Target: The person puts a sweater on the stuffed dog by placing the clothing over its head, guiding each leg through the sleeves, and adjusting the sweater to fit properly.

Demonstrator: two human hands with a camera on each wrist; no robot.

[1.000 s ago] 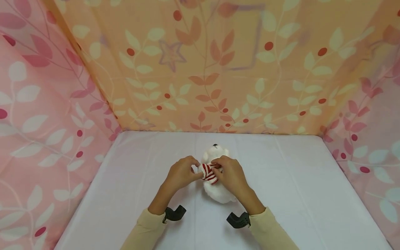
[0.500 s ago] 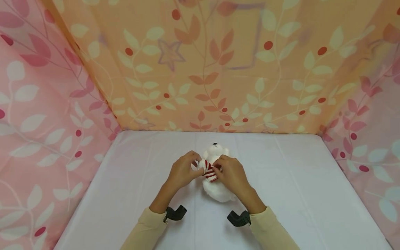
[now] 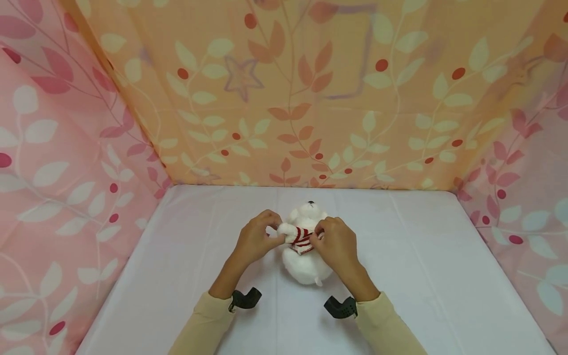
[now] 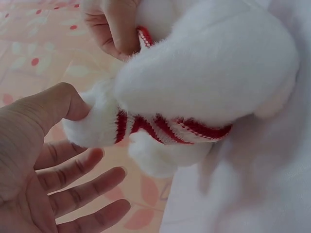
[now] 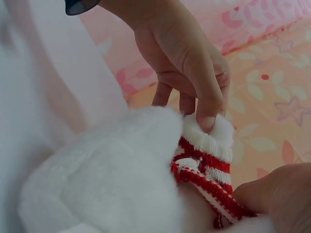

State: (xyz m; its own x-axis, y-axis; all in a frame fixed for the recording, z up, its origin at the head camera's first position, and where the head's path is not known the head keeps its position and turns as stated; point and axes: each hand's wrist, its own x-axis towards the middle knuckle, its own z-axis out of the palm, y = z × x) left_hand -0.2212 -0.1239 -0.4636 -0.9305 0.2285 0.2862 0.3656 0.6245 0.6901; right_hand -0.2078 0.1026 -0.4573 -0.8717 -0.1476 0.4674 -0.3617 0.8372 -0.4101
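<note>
A white plush bear (image 3: 306, 268) lies on the table, its black nose toward the back wall. Round its upper body is a red-and-white striped knitted sweater (image 3: 302, 239). My left hand (image 3: 256, 237) pinches the bear's left-side paw (image 4: 92, 124) between thumb and index finger, the other fingers spread loosely below. That paw pokes out of the sweater's sleeve (image 5: 206, 145). On the other side, my right hand (image 3: 338, 244) pinches the sweater's red edge (image 4: 144, 38) and draws it taut. The bear's right-side arm is hidden behind this hand in the head view.
A white-covered table (image 3: 199, 222) spreads around the bear. Leaf-patterned cloth walls stand behind it (image 3: 288, 123) and along both sides. Black wrist-worn devices (image 3: 246, 298) sit on both wrists, next to beige sleeves (image 3: 206, 315).
The bear has turned slightly, its nose shifting right. My left fingers have gone from the sleeve area to the paw, now more exposed. My right hand has moved a little right with the sweater edge.
</note>
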